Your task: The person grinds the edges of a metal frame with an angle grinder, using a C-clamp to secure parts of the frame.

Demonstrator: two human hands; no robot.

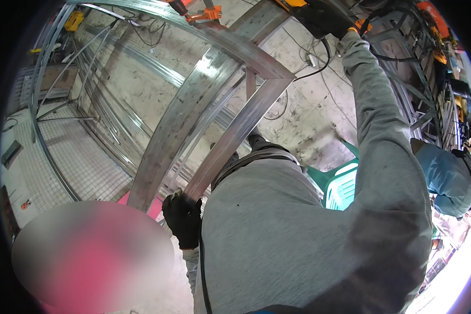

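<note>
A welded frame of rectangular steel tubing (235,133) stretches in front of my body, with a mitred corner on its right side. My left hand (182,220), in a black glove, is closed at the frame's near end, its fingers bent against the tube. At the top right, my right arm reaches far out. My right hand (344,26), in a dark glove, is closed around a yellow-and-black power tool (311,15); its fingers are mostly hidden. A black cable hangs beside the tool. An orange clamp (206,14) sits on the frame's far tube.
A green plastic chair (343,183) stands near my right side. Another person in blue clothes (447,175) bends down at the far right. Long metal bars (115,125) and wire mesh (83,146) lie on the left. A blurred pink shape (94,256) fills the lower left.
</note>
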